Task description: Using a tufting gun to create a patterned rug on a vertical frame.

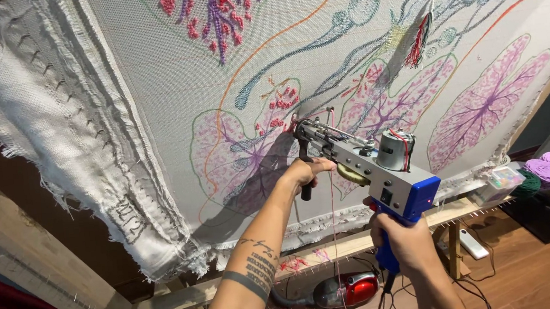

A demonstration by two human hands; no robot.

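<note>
A grey and blue tufting gun (379, 170) points its needle at a stretched white cloth (154, 85) covered with pink, purple and blue leaf patterns. My left hand (303, 172) is shut on the gun's black front handle, close to the cloth. My right hand (405, 239) grips the blue rear handle below the motor. Pink yarn (333, 221) hangs down from the gun. The needle tip (298, 128) touches the cloth at a pink leaf shape.
The cloth is pinned on a wooden frame (333, 247) with spiked edges. Purple and green yarn balls (547, 169) and a small box sit on the frame at right. A red vacuum cleaner (346, 290), cables and yarn scraps lie on the wooden floor.
</note>
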